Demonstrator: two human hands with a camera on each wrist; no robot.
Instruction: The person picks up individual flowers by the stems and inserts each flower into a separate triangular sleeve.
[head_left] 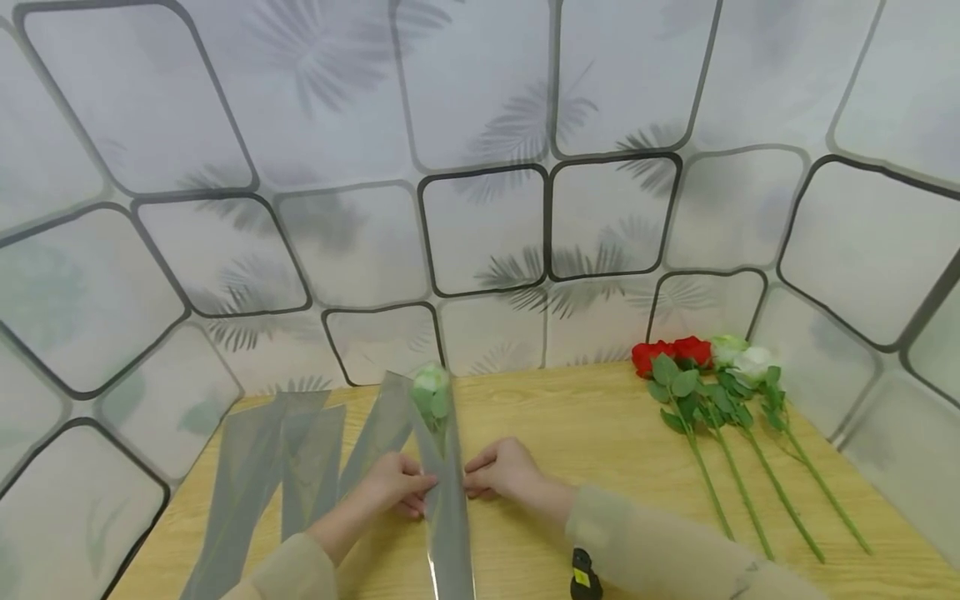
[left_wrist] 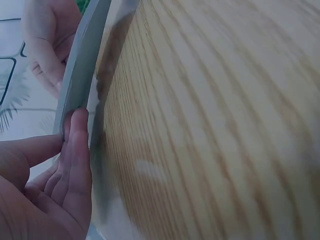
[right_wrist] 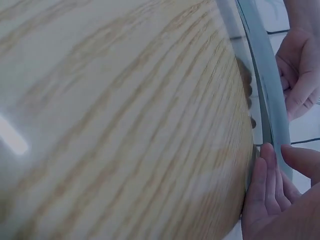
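Note:
A pale green-white rose [head_left: 431, 382] shows in the upper end of a long, grey, translucent flower sleeve [head_left: 449, 525]. The sleeve's lower end runs toward me past the bottom of the head view. My left hand [head_left: 395, 485] pinches the sleeve's left edge between thumb and fingers. At the opposite edge, my right hand [head_left: 504, 469] holds the film, its thumb [right_wrist: 301, 159] on one side and its fingers on the other. Seen from the left wrist, the film [left_wrist: 84, 65] stands raised above the wooden surface. The rose's stem is hard to make out through it.
Several other grey sleeves [head_left: 238, 458] lie on the left of the wooden table [head_left: 570, 417]. On the right are two red roses [head_left: 692, 351], a white rose [head_left: 753, 363] and a pale green one [head_left: 727, 350]. A black object with a yellow label [head_left: 584, 575] sits near my right forearm.

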